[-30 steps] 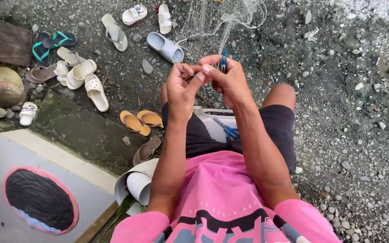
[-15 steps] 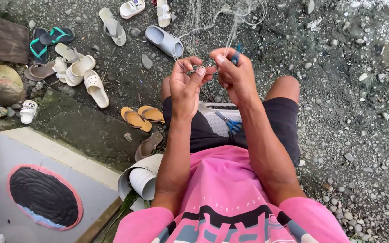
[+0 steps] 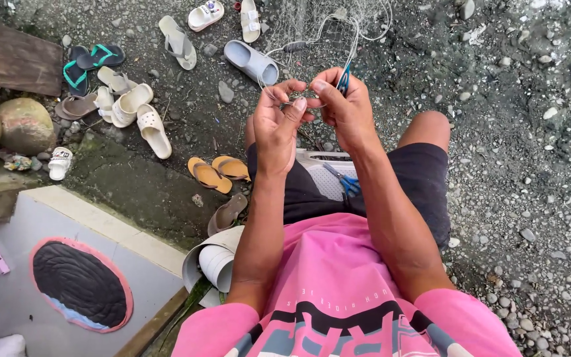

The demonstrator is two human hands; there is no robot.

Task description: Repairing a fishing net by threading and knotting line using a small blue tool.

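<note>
At the far left of the frame lie a wooden plank [image 3: 8, 59], two round stones [image 3: 24, 124] and a grey slab with a dark oval inset [image 3: 80, 284]. Right of these, a scatter of sandals [image 3: 133, 109] covers the gravel ground [image 3: 510, 165], with an orange pair [image 3: 216, 172] just beside the person's knee.

At upper centre the left hand [image 3: 277, 125] is raised, its fingers [image 3: 297, 106] pinched together on thin strands of a pale fishing net [image 3: 338, 20] that trails to the top edge. Touching it on the right, the right hand [image 3: 346, 106] has its fingers closed on the same strands and on a slim blue netting needle [image 3: 344, 78]. Blue-handled scissors [image 3: 345, 180] lie on a white object in the lap.

The twine looks fine and slack; I judge a loose pinch could let the mesh slip, and the needle tip sits close enough to the left fingertips to prick them. Trailing net could catch on the grey clog [image 3: 251, 61] beneath it.

Open gravel fills the right of the frame, giving the right elbow room; the left side is hemmed by footwear and the slab's edge.
</note>
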